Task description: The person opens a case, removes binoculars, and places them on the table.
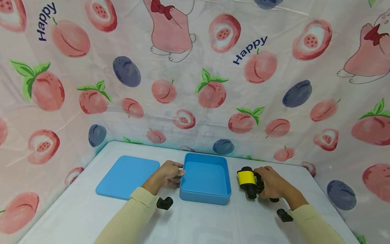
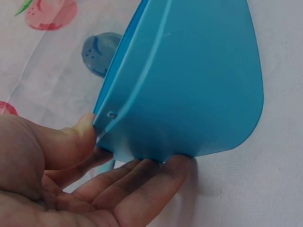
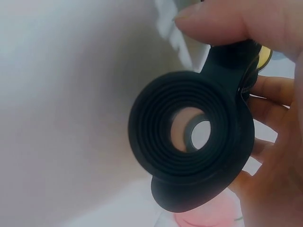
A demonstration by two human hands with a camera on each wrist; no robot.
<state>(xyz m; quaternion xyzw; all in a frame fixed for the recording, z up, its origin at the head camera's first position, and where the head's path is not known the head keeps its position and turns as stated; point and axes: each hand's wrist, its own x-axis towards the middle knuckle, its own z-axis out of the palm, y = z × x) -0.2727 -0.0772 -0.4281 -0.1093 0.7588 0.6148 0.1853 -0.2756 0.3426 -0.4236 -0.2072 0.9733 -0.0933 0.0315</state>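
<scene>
A blue square box (image 1: 207, 176), its top uncovered, rests on the table. My left hand (image 1: 168, 174) touches its left wall from outside. In the left wrist view the thumb (image 2: 78, 144) lies at the rim, and the fairly straight fingers touch the wall's lower part. To the right of the box, my right hand (image 1: 271, 183) grips black-and-yellow binoculars (image 1: 246, 178) by one barrel. The right wrist view shows a round ribbed eyepiece (image 3: 182, 130) of the binoculars, with the thumb and fingers around the body. That hand hides much of the nearer barrel.
A flat blue lid-like panel (image 1: 128, 176) lies left of the box. All of these stand on a white-covered table (image 1: 207, 223). A fruit-printed cloth (image 1: 189, 84) hangs behind the table and at its sides. Small black devices (image 1: 164, 203) sit at both wrists.
</scene>
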